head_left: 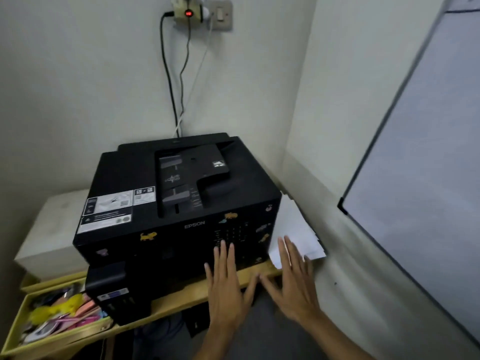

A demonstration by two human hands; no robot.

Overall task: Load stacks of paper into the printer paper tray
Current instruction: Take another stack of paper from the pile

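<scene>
A black Epson printer (166, 201) with small animal stickers stands on a yellow wooden table (179, 300) in the room's corner. White paper sheets (296, 229) lie loosely stacked to the printer's right, against the wall. My left hand (226, 281) is flat with fingers spread in front of the printer's lower right front. My right hand (293, 279) is spread too, its fingertips at the near edge of the paper. Both hands hold nothing. The printer's paper tray is not visible.
A white box (52, 235) sits left of the printer. An open drawer (15, 331) at lower left holds colourful stationery. Cables (176, 81) run up the wall to a socket (200, 11). A whiteboard (420, 178) leans along the right wall.
</scene>
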